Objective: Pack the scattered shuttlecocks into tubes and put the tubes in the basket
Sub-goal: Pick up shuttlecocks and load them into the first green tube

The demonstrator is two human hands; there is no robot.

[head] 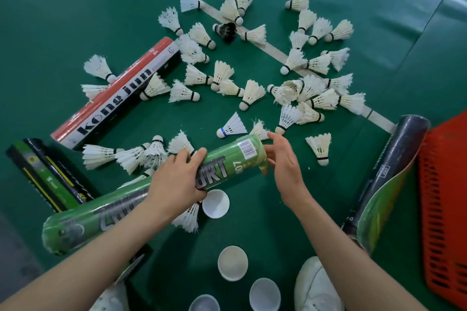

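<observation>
Left hand (177,179) clenched round the middle of the green tube (227,159), which is held tilted at lower centre; right hand (285,161) at its upper-right end, fingers curved, can't tell if grasping anything; shuttlecocks (252,93) scattered across upper centre; red basket (444,184) at right edge.

A white shoe (317,285) rests on the green, white-lined floor (75,7).
</observation>
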